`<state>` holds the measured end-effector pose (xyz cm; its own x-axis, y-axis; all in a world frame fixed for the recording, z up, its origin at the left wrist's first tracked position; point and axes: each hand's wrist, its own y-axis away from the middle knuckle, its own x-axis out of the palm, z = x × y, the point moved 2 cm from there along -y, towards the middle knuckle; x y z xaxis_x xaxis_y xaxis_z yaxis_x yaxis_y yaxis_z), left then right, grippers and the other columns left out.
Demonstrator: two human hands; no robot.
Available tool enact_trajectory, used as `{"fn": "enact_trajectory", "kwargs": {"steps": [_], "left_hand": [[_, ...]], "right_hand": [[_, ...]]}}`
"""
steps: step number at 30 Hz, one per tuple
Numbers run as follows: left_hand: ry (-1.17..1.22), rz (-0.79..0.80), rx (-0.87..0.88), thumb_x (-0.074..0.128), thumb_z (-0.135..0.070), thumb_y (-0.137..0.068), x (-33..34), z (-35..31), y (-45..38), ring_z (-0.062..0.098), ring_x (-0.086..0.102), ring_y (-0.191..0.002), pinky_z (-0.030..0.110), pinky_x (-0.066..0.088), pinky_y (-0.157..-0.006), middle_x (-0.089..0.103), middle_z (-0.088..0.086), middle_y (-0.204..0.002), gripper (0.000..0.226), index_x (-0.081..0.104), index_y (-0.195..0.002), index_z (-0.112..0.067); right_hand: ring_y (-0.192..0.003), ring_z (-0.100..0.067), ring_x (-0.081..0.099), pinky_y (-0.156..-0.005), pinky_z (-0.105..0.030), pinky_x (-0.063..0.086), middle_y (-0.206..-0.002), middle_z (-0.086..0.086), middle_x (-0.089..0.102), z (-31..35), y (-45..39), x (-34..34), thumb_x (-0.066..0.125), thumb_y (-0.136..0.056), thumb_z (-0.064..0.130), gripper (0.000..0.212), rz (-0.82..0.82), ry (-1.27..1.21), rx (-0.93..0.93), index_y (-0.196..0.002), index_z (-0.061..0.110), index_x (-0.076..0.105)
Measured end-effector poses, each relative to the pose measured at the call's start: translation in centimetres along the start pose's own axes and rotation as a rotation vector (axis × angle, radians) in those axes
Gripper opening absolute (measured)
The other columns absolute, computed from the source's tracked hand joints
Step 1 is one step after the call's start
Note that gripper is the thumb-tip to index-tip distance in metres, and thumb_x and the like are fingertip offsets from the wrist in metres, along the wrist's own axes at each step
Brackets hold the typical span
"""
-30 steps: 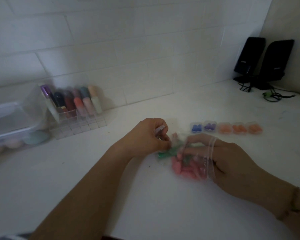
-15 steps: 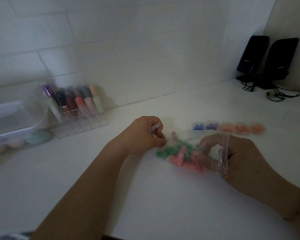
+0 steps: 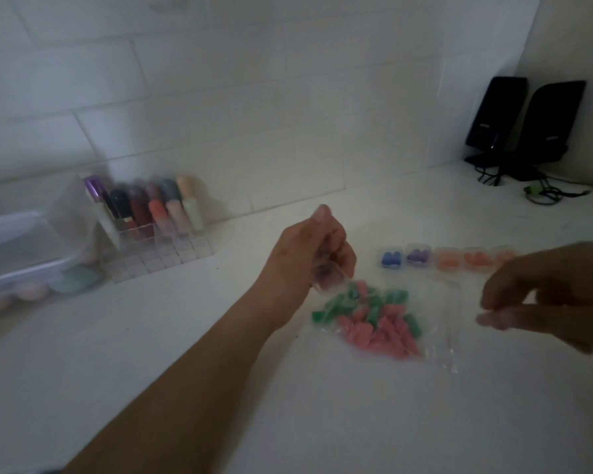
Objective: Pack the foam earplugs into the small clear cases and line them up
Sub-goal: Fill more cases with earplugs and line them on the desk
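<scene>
My left hand [image 3: 308, 254] is raised above the white counter and grips a small clear case [image 3: 327, 280] between thumb and fingers. Just below it lies a clear plastic bag [image 3: 439, 302] holding several green and pink foam earplugs [image 3: 374, 319]. My right hand [image 3: 548, 295] hovers to the right of the bag with its fingertips drawn together. It is blurred, and I cannot make out whether they pinch anything. Behind the bag stands a row of filled cases: a blue one [image 3: 391, 260], a purple one [image 3: 418, 256] and orange ones [image 3: 447, 260], the last partly hidden by my right hand.
A clear organiser with several coloured tubes [image 3: 151, 220] stands at the back left against the tiled wall. Beside it is a lidded clear box [image 3: 21, 254] with makeup sponges under it. Two black speakers [image 3: 524, 128] and tangled cables [image 3: 541, 195] fill the back right corner.
My right hand has come out of the bag and moved right and up. My left hand has lifted the clear case off the bag. The bag now lies flat on the counter.
</scene>
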<state>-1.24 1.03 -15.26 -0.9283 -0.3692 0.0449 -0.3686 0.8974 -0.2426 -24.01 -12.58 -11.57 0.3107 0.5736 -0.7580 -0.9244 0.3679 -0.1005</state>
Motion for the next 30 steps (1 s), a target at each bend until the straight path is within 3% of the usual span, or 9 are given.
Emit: {"fn": "enact_trajectory", "kwargs": {"steps": [2,6,9,12,19,22,25,28,30], "left_hand": [[0.124,0.044,0.041,0.050,-0.085,-0.065,1.1,0.1,0.0,0.020,0.049,-0.054,0.027,0.034,-0.056,0.061,0.005,-0.059,0.063,0.052,-0.060,-0.022],[0.201,0.075,0.099,0.041,-0.084,-0.069,2.6,0.8,0.3,0.017,0.055,-0.057,0.023,0.044,-0.058,0.062,0.005,-0.063,0.069,0.054,-0.065,-0.017],[0.185,0.074,0.077,0.041,-0.087,-0.067,2.7,1.1,0.4,0.016,0.053,-0.059,0.026,0.041,-0.057,0.061,0.002,-0.066,0.070,0.056,-0.067,-0.019],[0.179,0.071,0.083,0.041,-0.087,-0.068,2.8,1.2,0.3,0.018,0.045,-0.058,0.028,0.034,-0.055,0.056,0.004,-0.064,0.070,0.055,-0.066,-0.019],[0.114,0.090,0.094,0.040,-0.088,-0.067,2.6,1.3,0.2,0.020,0.041,-0.061,0.031,0.029,-0.057,0.049,0.010,-0.067,0.069,0.056,-0.066,-0.021],[0.080,0.065,0.092,0.041,-0.089,-0.065,2.1,1.2,0.1,0.018,0.051,-0.056,0.024,0.033,-0.053,0.062,0.004,-0.067,0.069,0.057,-0.066,-0.022],[0.065,0.039,0.099,0.045,-0.087,-0.066,0.9,0.8,-0.1,0.016,0.049,-0.052,0.028,0.026,-0.051,0.063,0.004,-0.064,0.067,0.054,-0.065,-0.021],[0.052,-0.031,0.081,0.057,-0.078,-0.070,-0.6,0.7,-0.6,0.018,0.042,-0.053,0.042,0.015,-0.056,0.060,0.007,-0.063,0.063,0.051,-0.069,-0.015],[0.021,-0.098,0.067,0.063,-0.056,-0.078,-1.7,0.8,-1.0,0.017,0.038,-0.050,0.038,0.016,-0.055,0.057,0.009,-0.062,0.048,0.049,-0.072,-0.010]], "right_hand": [[-0.034,-0.022,0.055,-0.040,-0.018,0.045,-0.068,0.009,0.072,0.8,-0.2,0.0,0.059,-0.056,0.089,0.051,-0.146,-0.117,-0.060,-0.082,0.046,0.069],[-0.046,-0.005,0.058,-0.048,-0.007,0.040,-0.066,0.022,0.067,4.9,-1.0,3.6,0.077,-0.072,0.048,0.013,-0.489,-0.140,-0.330,-0.081,0.041,0.072],[-0.066,0.015,0.055,-0.061,0.000,0.038,-0.090,0.022,0.070,5.8,-1.4,6.6,0.069,-0.087,0.029,0.012,-0.504,0.111,-0.417,-0.097,0.028,0.074],[-0.071,0.001,0.064,-0.059,-0.023,0.054,-0.099,0.015,0.072,5.2,-2.0,7.5,0.056,-0.093,0.031,0.020,-0.507,0.233,-0.423,-0.102,0.029,0.074],[-0.072,-0.008,0.066,-0.048,-0.028,0.049,-0.110,0.011,0.069,5.5,-2.2,7.8,0.053,-0.093,0.022,0.026,-0.401,0.423,-0.559,-0.111,0.029,0.071],[-0.062,0.006,0.053,-0.058,-0.012,0.043,-0.101,0.011,0.070,5.4,-1.7,6.4,0.064,-0.088,0.019,0.018,-0.551,0.305,-0.554,-0.104,0.021,0.073],[-0.052,-0.005,0.051,-0.051,-0.006,0.036,-0.068,0.021,0.061,4.2,-1.0,3.5,0.066,-0.084,0.018,0.008,-0.644,0.136,-0.386,-0.080,0.022,0.070],[-0.047,-0.004,0.052,-0.047,-0.009,0.039,-0.058,0.014,0.061,1.1,-1.1,1.9,0.071,-0.082,0.032,0.020,-0.356,0.227,-0.099,-0.062,0.035,0.067],[-0.051,-0.002,0.055,-0.052,-0.010,0.041,-0.065,0.022,0.063,-0.4,-1.3,2.1,0.073,-0.076,0.031,0.018,-0.096,0.311,-0.044,-0.062,0.041,0.069]]}}
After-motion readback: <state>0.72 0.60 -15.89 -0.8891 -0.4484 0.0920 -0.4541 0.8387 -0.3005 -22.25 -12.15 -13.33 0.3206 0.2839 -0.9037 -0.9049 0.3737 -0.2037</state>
